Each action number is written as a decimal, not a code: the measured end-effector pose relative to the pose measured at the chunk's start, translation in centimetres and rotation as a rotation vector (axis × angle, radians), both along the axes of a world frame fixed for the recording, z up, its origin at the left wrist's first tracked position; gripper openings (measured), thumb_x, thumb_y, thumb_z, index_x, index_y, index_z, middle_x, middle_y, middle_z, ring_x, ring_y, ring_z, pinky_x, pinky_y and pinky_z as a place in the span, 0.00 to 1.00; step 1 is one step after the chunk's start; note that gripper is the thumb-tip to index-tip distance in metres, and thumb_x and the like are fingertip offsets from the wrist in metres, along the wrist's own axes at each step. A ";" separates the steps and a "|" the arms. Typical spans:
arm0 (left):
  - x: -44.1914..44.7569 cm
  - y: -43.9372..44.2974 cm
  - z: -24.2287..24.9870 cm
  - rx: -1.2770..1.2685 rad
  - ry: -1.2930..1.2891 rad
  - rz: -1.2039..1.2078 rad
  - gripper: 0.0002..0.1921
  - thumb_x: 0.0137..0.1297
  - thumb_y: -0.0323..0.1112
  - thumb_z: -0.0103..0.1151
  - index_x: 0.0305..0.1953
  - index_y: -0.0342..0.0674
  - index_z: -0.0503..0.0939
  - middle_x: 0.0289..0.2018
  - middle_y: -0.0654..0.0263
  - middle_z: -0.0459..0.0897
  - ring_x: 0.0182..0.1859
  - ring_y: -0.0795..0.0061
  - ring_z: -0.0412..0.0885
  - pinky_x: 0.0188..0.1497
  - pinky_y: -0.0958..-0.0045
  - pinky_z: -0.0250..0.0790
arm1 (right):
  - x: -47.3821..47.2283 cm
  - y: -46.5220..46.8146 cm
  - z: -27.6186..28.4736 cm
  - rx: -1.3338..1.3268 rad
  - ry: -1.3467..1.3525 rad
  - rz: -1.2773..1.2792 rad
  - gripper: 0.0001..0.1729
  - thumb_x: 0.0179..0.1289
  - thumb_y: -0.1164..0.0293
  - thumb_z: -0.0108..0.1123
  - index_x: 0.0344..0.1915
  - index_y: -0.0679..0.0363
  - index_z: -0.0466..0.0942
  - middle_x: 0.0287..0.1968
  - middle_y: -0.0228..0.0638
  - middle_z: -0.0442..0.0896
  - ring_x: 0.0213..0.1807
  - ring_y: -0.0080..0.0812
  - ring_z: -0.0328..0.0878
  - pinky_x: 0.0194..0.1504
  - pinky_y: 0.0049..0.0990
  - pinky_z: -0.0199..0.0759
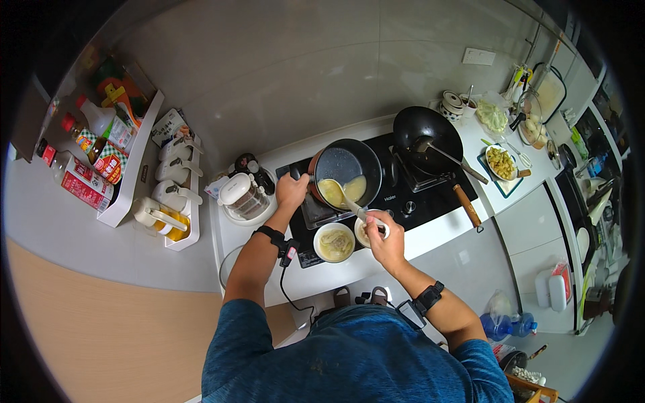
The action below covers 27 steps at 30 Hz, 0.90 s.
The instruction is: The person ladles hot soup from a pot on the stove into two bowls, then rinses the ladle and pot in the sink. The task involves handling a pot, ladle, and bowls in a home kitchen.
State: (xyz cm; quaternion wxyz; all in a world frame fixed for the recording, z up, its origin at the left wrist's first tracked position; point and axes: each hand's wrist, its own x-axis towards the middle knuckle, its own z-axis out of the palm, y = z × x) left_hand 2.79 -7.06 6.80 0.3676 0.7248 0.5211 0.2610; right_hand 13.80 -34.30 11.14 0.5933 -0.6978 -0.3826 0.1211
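Observation:
My left hand [292, 190] grips the handle of a dark soup pot [347, 156], which is tilted towards me over the gas cooktop [398, 199]. Pale yellow broth [356, 188] has pooled at the pot's near side. In my right hand [387, 238] is the handle of a ladle [348, 200]; its bowl, inside the pot, holds broth. Just below the pot, a white bowl [334, 243] contains broth and pale solid food. A second white bowl [361, 231] stands beside it, partly covered by my right hand and the ladle.
A black wok [428, 136] with a spatula [456, 165] in it occupies the right burner; its wooden handle [466, 205] juts over the counter edge. Farther right sits a plate of yellow food [501, 162]. At left are a lidded glass jar [244, 196] and seasoning containers [174, 169].

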 end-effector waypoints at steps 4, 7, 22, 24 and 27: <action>-0.2 0.2 -0.3 0.028 0.049 0.005 0.19 0.55 0.48 0.54 0.22 0.37 0.82 0.19 0.58 0.83 0.27 0.57 0.84 0.36 0.59 0.75 | 0.9 0.2 -0.6 0.002 0.249 -0.039 0.13 0.73 0.65 0.57 0.43 0.64 0.81 0.26 0.37 0.85 0.27 0.25 0.83 0.31 0.23 0.74; -0.1 0.1 -0.4 0.016 0.036 0.017 0.19 0.55 0.48 0.53 0.21 0.37 0.82 0.18 0.58 0.83 0.27 0.57 0.84 0.36 0.59 0.75 | 1.7 0.5 -1.1 0.087 0.456 -0.047 0.14 0.75 0.64 0.55 0.44 0.65 0.79 0.25 0.35 0.83 0.24 0.23 0.81 0.29 0.21 0.74; 0.2 0.4 -0.9 0.011 0.033 0.023 0.20 0.56 0.48 0.54 0.21 0.36 0.81 0.19 0.58 0.83 0.28 0.56 0.85 0.38 0.59 0.76 | 5.0 -1.3 -4.7 0.182 1.068 -0.083 0.19 0.78 0.59 0.48 0.53 0.63 0.74 0.29 0.42 0.84 0.26 0.30 0.83 0.32 0.25 0.83; 0.3 0.4 -0.8 0.016 0.040 0.006 0.20 0.56 0.48 0.55 0.22 0.36 0.81 0.19 0.58 0.83 0.28 0.56 0.85 0.38 0.59 0.76 | 5.0 -1.6 -5.3 0.214 1.103 -0.067 0.19 0.78 0.58 0.47 0.53 0.63 0.73 0.29 0.42 0.84 0.26 0.30 0.84 0.32 0.25 0.83; 0.4 0.4 -0.7 0.006 0.023 0.007 0.20 0.56 0.48 0.55 0.21 0.36 0.81 0.19 0.58 0.84 0.28 0.56 0.85 0.38 0.59 0.76 | 5.1 -1.9 -5.9 0.225 1.152 -0.069 0.19 0.78 0.58 0.47 0.53 0.62 0.73 0.29 0.42 0.84 0.27 0.30 0.84 0.33 0.25 0.84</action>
